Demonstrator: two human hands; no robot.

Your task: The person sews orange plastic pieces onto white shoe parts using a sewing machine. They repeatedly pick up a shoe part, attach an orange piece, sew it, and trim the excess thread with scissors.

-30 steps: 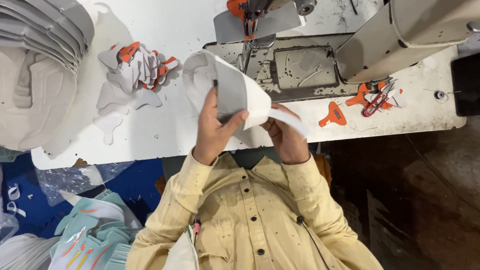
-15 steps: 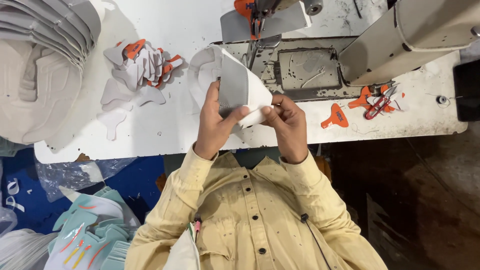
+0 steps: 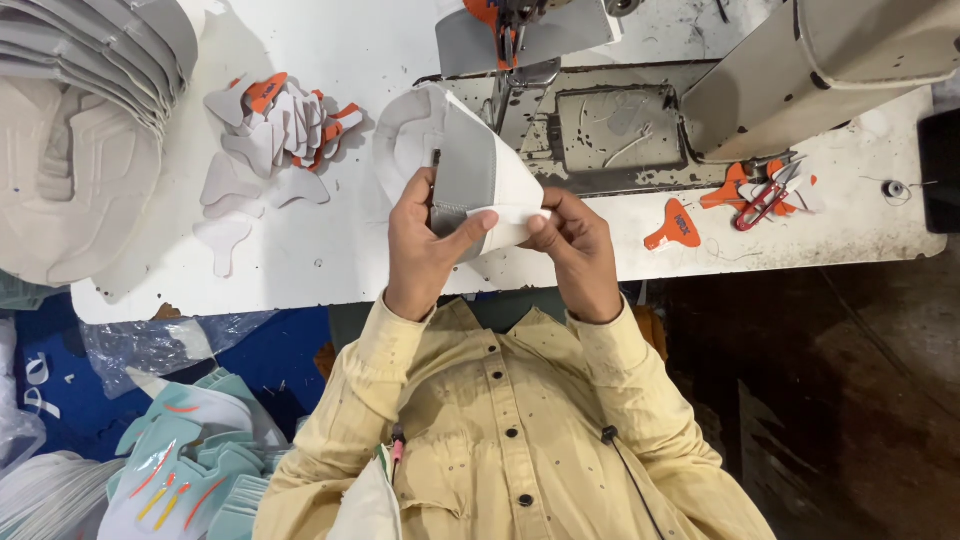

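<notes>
White tabletop [image 3: 330, 260] fills the upper half of the frame, scuffed, with a dark floor at lower right and blue sheeting with pale teal cut parts at lower left.

Far left: a tall stack of grey-white shoe panels [image 3: 80, 120], fanned at its top edge. Just right of it, a loose heap of small white pieces with orange tabs [image 3: 275, 125], near but apart from my work.

Centre: the white and grey upper piece [image 3: 470, 170] is held up off the tabletop, directly ahead of my chest. Its long axis runs from upper left to lower right in the frame; the rounded end points toward the heap, the narrow strip end toward my right hand. The sewing machine bed [image 3: 600, 130] lies just beyond it, needle area at top centre.

Left hand [image 3: 425, 245]: wrist bent up, thumb laid across the grey panel, fingers curled behind; closed firmly on the piece's middle. It carries most of the piece and sits nearer its bulk.

Right hand [image 3: 570, 245]: thumb and forefinger pinched on the white strip end, other fingers loosely curled. Both forearms angle inward, elbows low.

Right: orange tab [image 3: 675, 225] and red thread snips [image 3: 765, 195] lie on the tabletop, well apart from my hands.
</notes>
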